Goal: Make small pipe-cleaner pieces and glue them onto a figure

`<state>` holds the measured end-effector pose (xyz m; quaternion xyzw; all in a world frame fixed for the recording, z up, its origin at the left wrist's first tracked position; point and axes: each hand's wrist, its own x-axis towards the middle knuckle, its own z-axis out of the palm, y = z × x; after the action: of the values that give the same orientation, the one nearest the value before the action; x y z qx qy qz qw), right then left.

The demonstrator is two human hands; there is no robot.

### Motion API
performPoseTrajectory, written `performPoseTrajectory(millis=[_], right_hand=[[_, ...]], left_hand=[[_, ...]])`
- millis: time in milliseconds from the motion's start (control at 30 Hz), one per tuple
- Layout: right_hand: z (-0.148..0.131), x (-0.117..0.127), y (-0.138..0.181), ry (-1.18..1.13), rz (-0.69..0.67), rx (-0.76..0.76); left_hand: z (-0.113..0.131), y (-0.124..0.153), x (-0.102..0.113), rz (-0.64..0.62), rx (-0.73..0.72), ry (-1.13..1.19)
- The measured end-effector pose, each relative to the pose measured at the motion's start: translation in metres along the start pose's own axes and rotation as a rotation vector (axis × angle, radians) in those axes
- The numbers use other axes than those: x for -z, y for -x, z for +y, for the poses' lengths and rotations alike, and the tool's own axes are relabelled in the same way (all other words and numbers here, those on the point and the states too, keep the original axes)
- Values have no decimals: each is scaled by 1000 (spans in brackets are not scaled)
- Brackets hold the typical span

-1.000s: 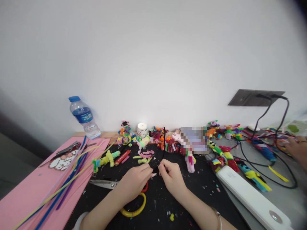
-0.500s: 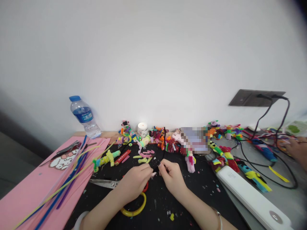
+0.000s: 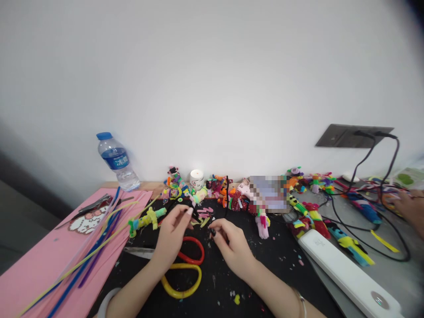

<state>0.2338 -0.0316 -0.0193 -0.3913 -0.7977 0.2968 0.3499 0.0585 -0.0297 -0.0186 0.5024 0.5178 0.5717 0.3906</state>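
Note:
My left hand (image 3: 172, 232) is closed in a pinch on a black pipe cleaner (image 3: 195, 215), part of it hidden by the fingers. To its right, my right hand (image 3: 234, 245) pinches a small black curled piece (image 3: 213, 232) between thumb and fingertips. The hands are apart, above a black mat (image 3: 212, 282). Below my left hand and wrist lie large scissors (image 3: 182, 266) with one red and one yellow handle loop; their middle is covered. Short pink and yellow-green pipe cleaner pieces (image 3: 205, 212) lie just beyond the hands.
Several pipe cleaner dolls (image 3: 147, 218) line the back. A water bottle (image 3: 115, 161) leans at the wall; long pipe cleaners (image 3: 88, 260) cross pink sheets (image 3: 36, 265). On the right are a white device (image 3: 347, 274), black cables (image 3: 356, 221) and another person's hand (image 3: 412, 207).
My left hand has moved up and left, away from my right hand, with the black pipe cleaner. More of the scissors' handles now shows. My right hand has shifted slightly left.

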Motion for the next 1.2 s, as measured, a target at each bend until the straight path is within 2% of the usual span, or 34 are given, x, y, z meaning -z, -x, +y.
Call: performPoseTrajectory(millis=[67, 133, 200, 400, 533, 633, 700, 767, 933, 1033, 1200], right_hand=[[-7, -2, 1, 61, -119, 98], [-14, -6, 3, 138, -295, 185], [-21, -12, 5, 219, -365, 195], [-33, -18, 6, 428, -391, 56], [-38, -16, 7, 616, -424, 79], [-36, -6, 8, 638, -410, 97], [-30, 7, 6, 544, -419, 82], [-22, 25, 4, 329, -437, 49], [-6, 61, -2, -105, -588, -247], [-2, 66, -4, -274, -592, -285], [-1, 58, -3, -509, -568, -321]], left_hand=[[-2, -5, 5, 102, -2, 80], [-3, -9, 7, 131, 3, 148], [-4, -12, 8, 143, 11, 184], [-5, -15, 9, 205, 6, 186], [-8, -19, 16, 274, -29, 170], [-8, -24, 21, 328, -51, 197], [-6, -27, 25, 355, -61, 258], [-3, -30, 28, 377, -71, 330], [-2, -34, 33, 411, -23, 401], [-6, -31, 31, 357, 51, 396], [-13, -24, 22, 271, 105, 318]])
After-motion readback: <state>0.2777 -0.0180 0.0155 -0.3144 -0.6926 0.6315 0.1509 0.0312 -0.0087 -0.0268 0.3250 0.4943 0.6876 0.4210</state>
